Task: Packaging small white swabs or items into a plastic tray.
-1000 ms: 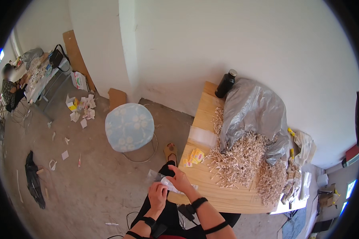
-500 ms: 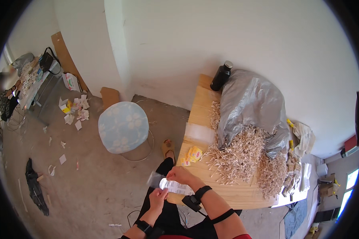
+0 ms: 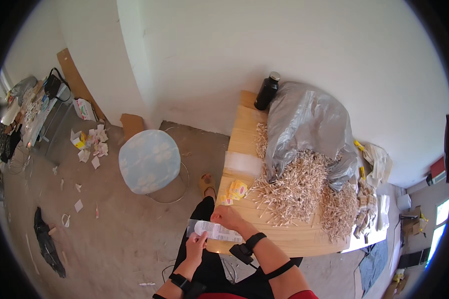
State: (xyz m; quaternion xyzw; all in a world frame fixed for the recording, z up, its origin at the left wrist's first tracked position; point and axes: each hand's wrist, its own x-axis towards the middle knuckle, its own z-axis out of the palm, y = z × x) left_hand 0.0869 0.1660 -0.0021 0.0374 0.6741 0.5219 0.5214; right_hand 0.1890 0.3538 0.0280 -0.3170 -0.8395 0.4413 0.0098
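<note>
White slip at near-left corner of table. Left hand pinches slip's lower edge, presumably steadying it; right hand curled at upper edge, can't tell its grip. Swab pile toward table's middle, probably leaving handling room.

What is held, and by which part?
A clear packet: the left hand holds its lower edge; the right hand is at its upper edge, grip unclear.

A printed white strip is stretching sideways over the near left edge of the wooden table, clear plastic film jutting beyond its rounded left end
</note>
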